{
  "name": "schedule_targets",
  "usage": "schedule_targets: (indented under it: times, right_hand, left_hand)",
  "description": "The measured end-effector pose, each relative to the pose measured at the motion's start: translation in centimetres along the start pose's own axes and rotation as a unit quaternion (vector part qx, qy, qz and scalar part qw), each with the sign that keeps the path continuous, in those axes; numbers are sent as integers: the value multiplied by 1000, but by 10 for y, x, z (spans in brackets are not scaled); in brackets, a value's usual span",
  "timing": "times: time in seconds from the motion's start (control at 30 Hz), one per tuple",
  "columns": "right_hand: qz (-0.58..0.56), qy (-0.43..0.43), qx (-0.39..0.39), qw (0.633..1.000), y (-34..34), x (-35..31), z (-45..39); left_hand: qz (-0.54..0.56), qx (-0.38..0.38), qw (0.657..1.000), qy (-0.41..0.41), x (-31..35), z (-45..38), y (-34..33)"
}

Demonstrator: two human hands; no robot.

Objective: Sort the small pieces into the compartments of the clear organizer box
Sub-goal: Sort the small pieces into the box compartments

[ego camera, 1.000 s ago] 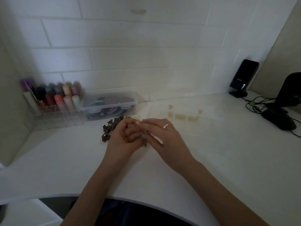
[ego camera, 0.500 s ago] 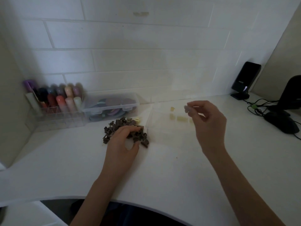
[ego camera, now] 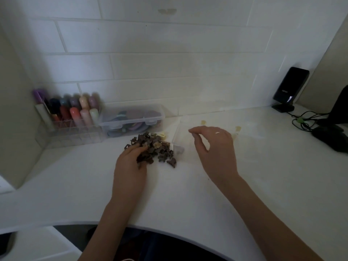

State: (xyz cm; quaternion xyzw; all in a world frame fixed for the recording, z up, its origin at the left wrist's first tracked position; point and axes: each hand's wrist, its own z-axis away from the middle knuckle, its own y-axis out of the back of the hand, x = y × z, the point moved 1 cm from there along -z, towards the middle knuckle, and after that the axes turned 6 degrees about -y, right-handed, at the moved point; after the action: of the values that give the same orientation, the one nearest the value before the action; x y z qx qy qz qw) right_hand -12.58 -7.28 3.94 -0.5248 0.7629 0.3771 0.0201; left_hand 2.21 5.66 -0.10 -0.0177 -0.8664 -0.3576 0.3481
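A heap of small brown pieces [ego camera: 152, 147], with a few pale ones mixed in, lies on the white desk [ego camera: 188, 194]. My left hand [ego camera: 130, 168] reaches into the heap's near-left side, its fingers and thumb curled round some brown pieces. To the right of the heap stands the clear organizer box [ego camera: 177, 136], hard to make out. A greyish piece [ego camera: 179, 149] lies in its near-left compartment, and pale yellow pieces [ego camera: 203, 122] lie farther back. My right hand [ego camera: 214, 147] hovers over the box's left part, fingers loosely curved and apart, with nothing seen in them.
A clear rack of coloured markers [ego camera: 73, 115] and a closed clear case [ego camera: 131, 118] stand against the tiled wall at the left. At the far right are a black speaker [ego camera: 290, 87], tangled cables [ego camera: 301, 122] and a dark mouse [ego camera: 329, 137].
My right hand carried a small piece out over the box, then came back left and lower without it. My left hand stayed on the heap and dug in.
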Motion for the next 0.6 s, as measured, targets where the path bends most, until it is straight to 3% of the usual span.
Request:
schedule_targets:
  times: [0.07, 0.13, 0.27, 0.33, 0.4, 0.53, 0.6]
  right_hand:
    - [-16, 48, 35, 998, 6, -7, 7]
    - [-18, 104, 19, 994, 2, -17, 19]
    - [95, 79, -109, 986, -20, -31, 35]
    - [137, 40, -222, 965, -27, -30, 36]
    - [150, 15, -278, 949, -27, -27, 34]
    - [157, 32, -259, 952, -27, -26, 38]
    - [87, 41, -192, 977, -30, -22, 41]
  left_hand:
    - [12, 10, 1000, 2, 1, 2, 2]
    - [45, 21, 998, 30, 1, 3, 5]
    - [126, 43, 988, 84, -2, 3, 10]
    - [164, 49, 980, 100, -4, 2, 11]
    - [184, 53, 977, 98, -5, 2, 12]
    - [248, 61, 964, 76, 1, 1, 12]
    - [268, 54, 960, 60, 6, 1, 12]
